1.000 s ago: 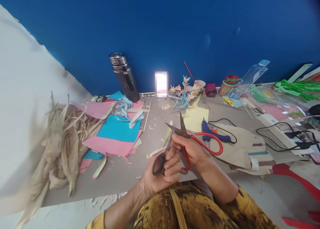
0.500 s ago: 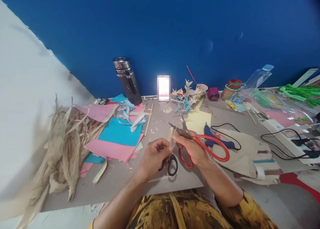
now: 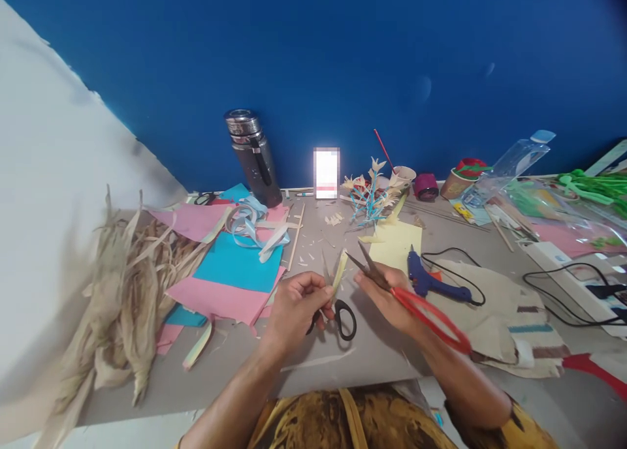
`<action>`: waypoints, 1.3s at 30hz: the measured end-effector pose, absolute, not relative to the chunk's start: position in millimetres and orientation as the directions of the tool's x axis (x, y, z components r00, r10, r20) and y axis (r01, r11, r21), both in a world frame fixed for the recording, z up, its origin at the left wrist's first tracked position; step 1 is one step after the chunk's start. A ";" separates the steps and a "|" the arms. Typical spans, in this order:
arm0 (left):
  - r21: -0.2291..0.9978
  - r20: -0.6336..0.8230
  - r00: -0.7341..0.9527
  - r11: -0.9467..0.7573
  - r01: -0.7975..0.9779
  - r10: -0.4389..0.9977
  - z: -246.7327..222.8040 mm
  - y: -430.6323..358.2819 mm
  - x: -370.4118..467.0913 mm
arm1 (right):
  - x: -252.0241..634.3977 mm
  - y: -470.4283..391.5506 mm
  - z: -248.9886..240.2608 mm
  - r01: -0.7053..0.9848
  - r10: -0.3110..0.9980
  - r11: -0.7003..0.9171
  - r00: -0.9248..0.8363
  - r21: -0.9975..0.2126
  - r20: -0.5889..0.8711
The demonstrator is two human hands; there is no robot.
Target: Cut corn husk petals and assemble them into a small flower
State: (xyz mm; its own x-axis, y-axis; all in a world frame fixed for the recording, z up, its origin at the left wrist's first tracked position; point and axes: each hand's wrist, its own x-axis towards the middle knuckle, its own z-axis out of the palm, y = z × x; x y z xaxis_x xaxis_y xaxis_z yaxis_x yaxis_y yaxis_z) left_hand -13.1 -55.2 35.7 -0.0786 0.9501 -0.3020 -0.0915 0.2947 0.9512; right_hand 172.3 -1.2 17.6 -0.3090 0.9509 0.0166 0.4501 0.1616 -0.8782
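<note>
My left hand (image 3: 300, 302) is closed, thumb against fingers, on a narrow pale yellow strip (image 3: 339, 273) that sticks up from the fingertips. Black-handled scissors (image 3: 346, 320) show under and beside this hand, apparently lying on the table, though the fingers partly cover them. Red-handled scissors (image 3: 431, 318) are in my right hand (image 3: 389, 299), their blades parted and pointing up and left. The blade tips are close to the top of the strip. Beyond the hands are cream paper flowers on blue stems (image 3: 371, 194) and small pale scraps (image 3: 334, 219).
To the left are dried husks (image 3: 115, 305), pink and blue sheets (image 3: 238, 263), light blue ribbon (image 3: 259, 224) and a flask (image 3: 255, 158). A blue glue gun (image 3: 435, 282) rests on cloth to the right, near a corded power strip (image 3: 563, 276). A plastic bottle (image 3: 514, 165) leans behind.
My right hand has moved right, drawing the red-handled scissors away from my left hand, and their handles have swung together in view. The left hand keeps the strip. The whole view has shifted slightly.
</note>
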 end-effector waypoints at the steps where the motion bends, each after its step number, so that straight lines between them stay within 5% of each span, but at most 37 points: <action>1: 0.954 -0.297 -0.099 0.290 -0.076 0.950 36.6 -54.9 -16.6 | 176.4 -1.6 19.6 0.600 0.945 0.235 -0.325 -0.764 0.036; 5: 0.954 -0.291 -0.113 0.279 -0.107 0.950 39.4 -53.0 -23.4 | 184.1 -3.0 27.8 0.821 0.865 0.502 -0.481 -0.271 0.145; 12: 0.940 -0.318 -0.104 0.300 -0.160 0.942 39.7 -52.0 -22.6 | 173.9 -4.4 40.6 0.807 0.806 0.591 -0.591 0.005 0.030; 22: 0.933 -0.349 -0.122 0.332 -0.142 0.929 32.2 -52.1 -23.5 | 168.7 0.8 40.4 0.817 0.819 0.566 -0.572 0.111 0.032; 39: 0.916 -0.372 -0.086 0.351 -0.195 0.924 31.8 -55.0 -18.7 | 172.6 -1.5 34.6 0.804 0.806 0.590 -0.591 0.075 0.003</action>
